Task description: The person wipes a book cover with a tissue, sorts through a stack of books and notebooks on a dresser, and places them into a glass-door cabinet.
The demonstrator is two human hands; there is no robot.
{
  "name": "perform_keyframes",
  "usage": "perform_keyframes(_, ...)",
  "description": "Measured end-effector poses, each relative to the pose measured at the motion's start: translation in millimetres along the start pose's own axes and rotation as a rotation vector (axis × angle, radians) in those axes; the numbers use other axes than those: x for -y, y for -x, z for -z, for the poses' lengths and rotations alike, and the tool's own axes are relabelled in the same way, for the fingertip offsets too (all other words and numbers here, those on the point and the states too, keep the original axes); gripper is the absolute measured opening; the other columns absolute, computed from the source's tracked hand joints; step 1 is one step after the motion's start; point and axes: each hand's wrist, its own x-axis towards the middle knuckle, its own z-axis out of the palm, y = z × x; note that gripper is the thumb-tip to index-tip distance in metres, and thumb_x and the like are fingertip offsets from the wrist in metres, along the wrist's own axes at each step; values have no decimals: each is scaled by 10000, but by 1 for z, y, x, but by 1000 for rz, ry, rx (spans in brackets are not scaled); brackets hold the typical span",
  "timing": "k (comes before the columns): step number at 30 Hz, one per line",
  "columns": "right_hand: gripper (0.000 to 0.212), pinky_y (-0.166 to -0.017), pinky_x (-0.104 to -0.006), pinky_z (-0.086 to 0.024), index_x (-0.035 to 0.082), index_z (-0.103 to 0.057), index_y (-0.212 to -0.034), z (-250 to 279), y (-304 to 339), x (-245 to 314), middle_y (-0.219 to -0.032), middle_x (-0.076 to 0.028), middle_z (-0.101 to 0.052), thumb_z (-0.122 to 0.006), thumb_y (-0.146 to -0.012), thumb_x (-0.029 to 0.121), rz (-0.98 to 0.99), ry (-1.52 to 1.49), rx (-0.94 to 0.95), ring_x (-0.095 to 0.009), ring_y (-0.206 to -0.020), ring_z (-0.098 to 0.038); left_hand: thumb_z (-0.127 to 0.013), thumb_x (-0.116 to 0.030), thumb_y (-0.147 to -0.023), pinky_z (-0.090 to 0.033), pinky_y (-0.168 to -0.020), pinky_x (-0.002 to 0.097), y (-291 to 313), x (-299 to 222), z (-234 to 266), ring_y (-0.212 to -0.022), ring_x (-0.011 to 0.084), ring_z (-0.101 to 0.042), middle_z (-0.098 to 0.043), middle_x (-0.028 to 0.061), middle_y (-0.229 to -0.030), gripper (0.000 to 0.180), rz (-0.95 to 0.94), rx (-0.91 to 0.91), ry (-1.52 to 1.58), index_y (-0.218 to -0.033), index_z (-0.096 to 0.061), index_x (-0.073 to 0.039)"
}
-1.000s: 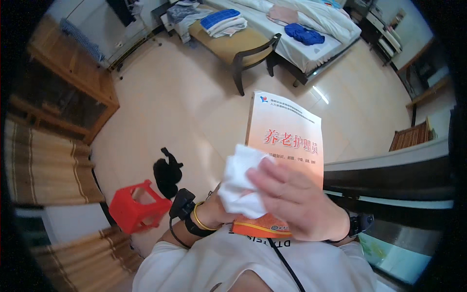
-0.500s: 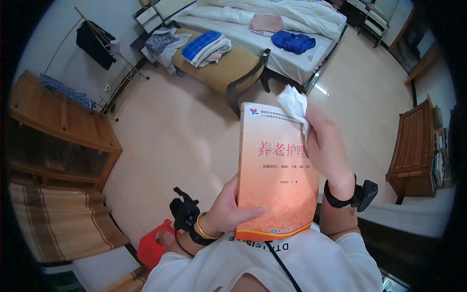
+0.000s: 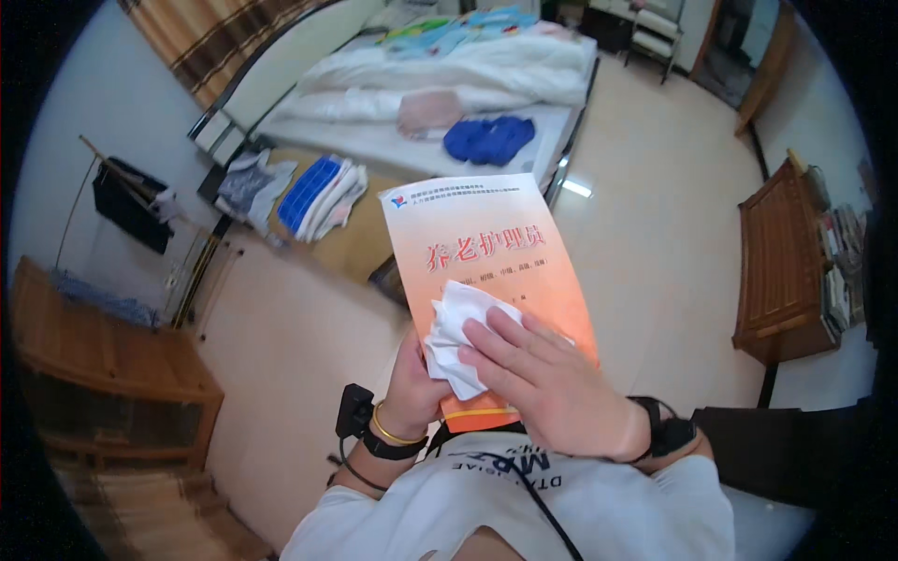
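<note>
A paperback book (image 3: 510, 266) with a white-to-orange cover is held up in front of my chest, tilted a little to the left. My left hand (image 3: 417, 379) grips its lower left edge, with the fingers hidden behind the book. A crumpled white tissue (image 3: 460, 327) lies against the lower half of the cover. Over it, my right hand (image 3: 557, 388) keeps the tissue pressed to the cover with its fingers laid nearly flat. Dark bands with small devices circle both wrists, and a gold bangle (image 3: 391, 428) is on the left one.
Beyond the book stands a tan bench (image 3: 351, 243) with folded clothes (image 3: 323, 196), before a bed (image 3: 552, 140) with rumpled bedding. A wooden cabinet (image 3: 117, 374) is at left, another cabinet (image 3: 776, 262) at right. A clothes rack (image 3: 210, 257) leans by the left wall.
My right hand has brought the tissue from the book's upper right corner down to the lower middle of the cover. The book now leans left, and the view has shifted to the right.
</note>
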Motion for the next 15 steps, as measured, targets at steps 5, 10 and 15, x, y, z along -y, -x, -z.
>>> perform_keyframes(5,445,-1009,-508,-389,-13,-556,-1244,72,19,-61,-1359,-190,-497,-565,-815,102,-134,316,-246,-375,-1263,-475,-717,-28,-768,-445,-996,350,-130,12,-68,-1177,179,-539,-529,78,-1306,673,-9,258,76,-1357,-391,-44)
perform_keyframes(10,458,-996,-507,-393,0,-573,-1233,146,41,-136,-1343,-188,-514,-568,-789,111,-337,472,-293,-370,-1251,-488,-695,-40,-792,-456,-983,341,-267,44,-145,-1160,176,-548,-536,78,-1294,628,126,522,129,-1349,-405,-47)
perform_keyframes(15,452,-1024,-504,-369,23,-578,-1238,209,69,-221,-1364,-182,-499,-570,-791,94,-621,635,-368,-382,-1271,-464,-682,-15,-786,-466,-974,348,-400,87,-227,-1145,198,-560,-545,105,-1274,644,263,773,108,-1359,-386,-37)
